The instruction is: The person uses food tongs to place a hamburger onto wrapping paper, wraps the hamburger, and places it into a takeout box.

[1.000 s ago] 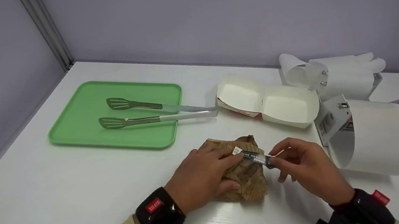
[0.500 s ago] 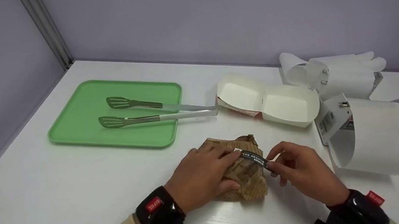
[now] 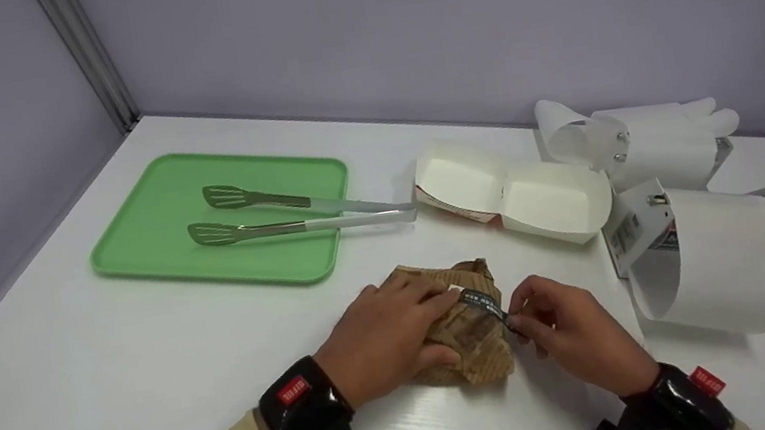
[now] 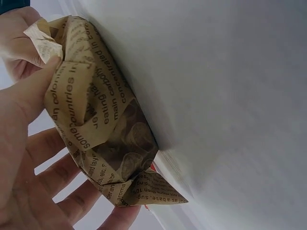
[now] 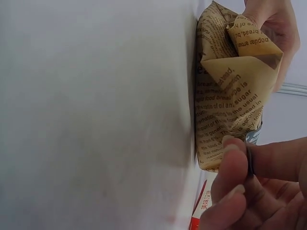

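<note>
A package wrapped in brown printed paper (image 3: 484,363) lies on the white table in front of me; what is inside is hidden. My left hand (image 3: 392,331) holds it from the left, thumb on the near side and fingers over the top. In the left wrist view, that hand's fingers spread along the far side of the paper wrap (image 4: 103,105). A black label strip (image 3: 480,301) with white print runs across the package top. My right hand (image 3: 567,324) pinches the strip's right end between thumb and index finger, close against the wrap (image 5: 230,96) in the right wrist view.
Behind lies an opened white cardboard burger box (image 3: 552,205). A green tray (image 3: 150,234) at the back left bears metal tongs (image 3: 361,220), their handle ends past its edge. White curled plastic holders (image 3: 726,255) stand at the right, near my right hand.
My right hand has moved slightly left and down, drawing the label strip from raised and straight to bent down over the package's right side. My left hand has stayed in place.
</note>
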`<action>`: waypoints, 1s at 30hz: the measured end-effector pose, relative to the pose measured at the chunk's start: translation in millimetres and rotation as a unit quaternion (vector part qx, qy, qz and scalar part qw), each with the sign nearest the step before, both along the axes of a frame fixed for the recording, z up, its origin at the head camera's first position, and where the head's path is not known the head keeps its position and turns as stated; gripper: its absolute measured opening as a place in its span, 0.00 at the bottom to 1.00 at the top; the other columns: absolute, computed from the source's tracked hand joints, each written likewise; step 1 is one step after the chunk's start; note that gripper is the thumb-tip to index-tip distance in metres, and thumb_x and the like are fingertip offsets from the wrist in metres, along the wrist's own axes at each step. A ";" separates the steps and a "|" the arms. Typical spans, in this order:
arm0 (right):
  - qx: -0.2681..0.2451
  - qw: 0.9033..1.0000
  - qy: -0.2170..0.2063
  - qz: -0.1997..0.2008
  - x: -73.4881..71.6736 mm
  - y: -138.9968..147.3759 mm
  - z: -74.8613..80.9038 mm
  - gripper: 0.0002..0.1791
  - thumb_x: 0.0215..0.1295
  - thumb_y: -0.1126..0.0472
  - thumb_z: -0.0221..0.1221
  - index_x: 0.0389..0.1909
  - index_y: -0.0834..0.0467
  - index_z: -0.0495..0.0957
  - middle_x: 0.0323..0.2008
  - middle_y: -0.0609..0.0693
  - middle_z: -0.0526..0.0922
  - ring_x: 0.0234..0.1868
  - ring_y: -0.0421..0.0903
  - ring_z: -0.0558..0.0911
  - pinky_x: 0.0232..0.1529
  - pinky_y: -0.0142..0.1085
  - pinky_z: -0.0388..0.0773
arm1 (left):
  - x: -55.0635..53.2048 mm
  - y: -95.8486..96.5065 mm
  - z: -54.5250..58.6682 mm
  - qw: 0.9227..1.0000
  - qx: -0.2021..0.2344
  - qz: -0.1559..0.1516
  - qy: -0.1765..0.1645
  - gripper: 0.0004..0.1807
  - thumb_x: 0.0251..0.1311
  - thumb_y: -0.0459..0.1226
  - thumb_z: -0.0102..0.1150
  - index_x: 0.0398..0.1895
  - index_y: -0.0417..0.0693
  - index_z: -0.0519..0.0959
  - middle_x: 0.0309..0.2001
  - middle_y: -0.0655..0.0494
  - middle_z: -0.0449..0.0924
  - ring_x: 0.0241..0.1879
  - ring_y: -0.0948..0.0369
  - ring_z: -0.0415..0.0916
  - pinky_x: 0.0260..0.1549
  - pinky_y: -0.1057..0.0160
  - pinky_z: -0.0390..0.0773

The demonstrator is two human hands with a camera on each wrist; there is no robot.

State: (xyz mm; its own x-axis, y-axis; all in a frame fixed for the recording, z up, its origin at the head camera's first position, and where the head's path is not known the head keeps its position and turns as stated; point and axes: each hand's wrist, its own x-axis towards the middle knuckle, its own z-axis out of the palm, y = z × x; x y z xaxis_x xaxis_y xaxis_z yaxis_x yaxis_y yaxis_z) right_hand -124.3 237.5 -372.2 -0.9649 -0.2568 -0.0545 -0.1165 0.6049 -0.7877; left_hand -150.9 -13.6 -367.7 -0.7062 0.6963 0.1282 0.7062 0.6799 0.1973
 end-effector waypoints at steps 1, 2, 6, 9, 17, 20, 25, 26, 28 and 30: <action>0.001 1.000 -0.002 0.003 -0.3 0.1 -0.1 0.04 0.72 0.66 0.58 0.42 0.64 0.74 0.30 0.54 0.83 0.26 0.41 0.79 0.26 0.32 0.78 | -0.4 -0.1 0.0 1.000 0.002 0.000 -0.003 0.40 0.60 0.63 0.59 0.72 0.55 0.71 0.70 0.54 0.72 0.69 0.54 0.69 0.59 0.45 0.78; 0.002 1.000 -0.004 0.005 -0.6 0.1 -0.3 0.05 0.72 0.66 0.58 0.42 0.64 0.74 0.30 0.54 0.83 0.26 0.41 0.79 0.27 0.32 0.78 | -0.6 -0.1 0.0 1.000 0.003 -0.001 -0.005 0.40 0.60 0.63 0.59 0.72 0.55 0.71 0.70 0.54 0.72 0.69 0.54 0.69 0.59 0.45 0.78; 0.010 1.000 -0.008 0.009 -1.7 -1.1 -0.8 0.04 0.72 0.66 0.58 0.41 0.63 0.75 0.31 0.53 0.83 0.28 0.42 0.79 0.27 0.32 0.79 | -1.3 -0.4 0.0 1.000 0.007 -0.004 -0.007 0.41 0.59 0.63 0.59 0.72 0.54 0.72 0.70 0.53 0.72 0.69 0.53 0.70 0.59 0.46 0.78; 0.015 1.000 -0.004 0.011 -2.1 -2.9 -1.1 0.02 0.72 0.67 0.58 0.41 0.62 0.75 0.31 0.53 0.83 0.28 0.42 0.79 0.27 0.32 0.79 | -2.1 -0.5 -0.1 1.000 0.010 -0.007 -0.005 0.41 0.59 0.63 0.60 0.71 0.53 0.72 0.70 0.53 0.73 0.69 0.53 0.70 0.59 0.47 0.79; 0.019 1.000 0.021 0.013 0.8 -5.6 -1.5 0.02 0.71 0.67 0.59 0.38 0.61 0.76 0.31 0.52 0.83 0.27 0.39 0.79 0.27 0.31 0.79 | -2.2 -0.4 0.2 1.000 0.017 -0.013 0.006 0.40 0.58 0.62 0.61 0.71 0.52 0.73 0.67 0.54 0.75 0.67 0.54 0.72 0.57 0.49 0.80; 0.032 0.999 0.038 0.009 2.4 -6.8 -1.5 0.02 0.70 0.66 0.61 0.36 0.58 0.78 0.31 0.50 0.83 0.27 0.38 0.79 0.27 0.30 0.78 | -2.0 -0.4 0.3 1.000 0.022 -0.015 0.012 0.40 0.57 0.62 0.62 0.70 0.52 0.74 0.66 0.54 0.77 0.66 0.55 0.73 0.56 0.51 0.80; 0.052 0.997 0.060 -0.010 4.7 -10.8 -1.7 0.04 0.66 0.67 0.63 0.33 0.55 0.80 0.29 0.47 0.82 0.29 0.37 0.77 0.29 0.29 0.75 | -2.0 -0.1 -0.5 1.000 0.023 -0.015 0.012 0.40 0.58 0.62 0.62 0.70 0.52 0.74 0.66 0.54 0.76 0.66 0.55 0.72 0.56 0.51 0.80; 0.051 0.997 0.058 -0.011 4.9 -11.9 -1.6 0.04 0.66 0.68 0.62 0.34 0.55 0.79 0.29 0.47 0.82 0.30 0.37 0.78 0.30 0.29 0.75 | -2.1 -0.2 -0.6 1.000 0.023 -0.015 0.011 0.40 0.58 0.62 0.62 0.70 0.52 0.74 0.66 0.54 0.76 0.66 0.55 0.72 0.57 0.50 0.80; 0.043 0.998 0.042 -0.014 5.1 -14.0 -1.1 0.04 0.67 0.69 0.60 0.37 0.57 0.78 0.29 0.47 0.83 0.29 0.38 0.78 0.29 0.30 0.76 | -1.9 -0.3 -0.4 1.000 0.023 -0.014 0.008 0.40 0.58 0.62 0.62 0.70 0.52 0.73 0.67 0.54 0.76 0.66 0.54 0.72 0.57 0.50 0.80; 0.029 0.999 0.019 -0.019 5.6 -15.3 -0.4 0.06 0.68 0.70 0.57 0.42 0.59 0.74 0.30 0.49 0.85 0.28 0.39 0.79 0.27 0.31 0.76 | -2.1 -0.3 -0.3 1.000 0.022 -0.014 0.008 0.40 0.58 0.62 0.62 0.70 0.51 0.74 0.67 0.54 0.76 0.66 0.54 0.73 0.58 0.50 0.80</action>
State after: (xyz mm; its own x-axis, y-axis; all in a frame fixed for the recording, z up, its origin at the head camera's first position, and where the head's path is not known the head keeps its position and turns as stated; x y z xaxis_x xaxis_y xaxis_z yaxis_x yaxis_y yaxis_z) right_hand -118.7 222.2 -372.6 -0.9756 -0.2170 -0.0322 -0.1210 0.6546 -0.7462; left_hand -153.0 -13.9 -368.0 -0.6848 0.7086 0.1703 0.7276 0.6514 0.2151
